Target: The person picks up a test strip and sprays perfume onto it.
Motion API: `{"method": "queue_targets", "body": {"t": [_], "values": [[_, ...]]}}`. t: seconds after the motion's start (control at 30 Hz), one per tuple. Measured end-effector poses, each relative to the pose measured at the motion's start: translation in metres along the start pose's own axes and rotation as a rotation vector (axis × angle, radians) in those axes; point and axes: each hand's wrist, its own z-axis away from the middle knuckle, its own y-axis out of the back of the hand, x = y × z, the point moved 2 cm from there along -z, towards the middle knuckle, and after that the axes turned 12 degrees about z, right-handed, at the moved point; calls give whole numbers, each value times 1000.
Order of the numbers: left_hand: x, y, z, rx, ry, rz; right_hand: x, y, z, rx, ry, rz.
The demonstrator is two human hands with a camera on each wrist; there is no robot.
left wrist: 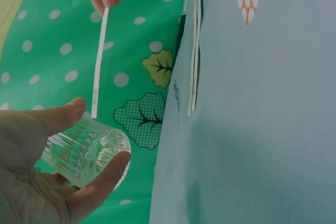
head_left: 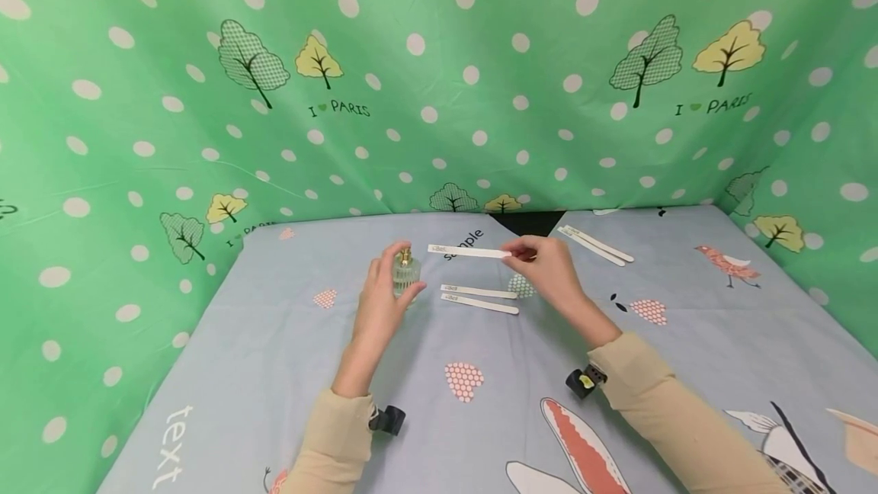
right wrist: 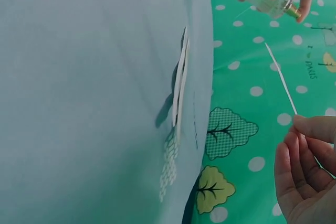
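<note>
Left hand (left wrist: 23, 174) is gripping a clear ribbed-glass bottle (left wrist: 86, 148), right hand (head_left: 552, 271) near it sensibly end-pinching a flat white paper-like strip (head_left: 469, 252).

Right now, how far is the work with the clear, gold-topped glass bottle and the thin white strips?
Possibly done: either the nearer pair of strips or the farther pair; I cannot tell which. In hand: the left hand holds the bottle, the right hand one raised strip pointing towards it. Remaining, probably: the other pair.
</note>
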Motion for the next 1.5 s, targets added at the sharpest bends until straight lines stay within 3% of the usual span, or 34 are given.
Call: {"method": "queue_targets", "body": {"t": [0.77, 1.13, 1.5], "values": [[-2, 0, -2, 7, 6, -33, -24, -2, 2, 25, 81, -15], [-5, 4, -2, 21, 41, -32, -19, 1, 1, 22, 51, -31], [-6, 7, -2, 28, 33, -30, -11, 6, 2, 30, 18, -22]]}}
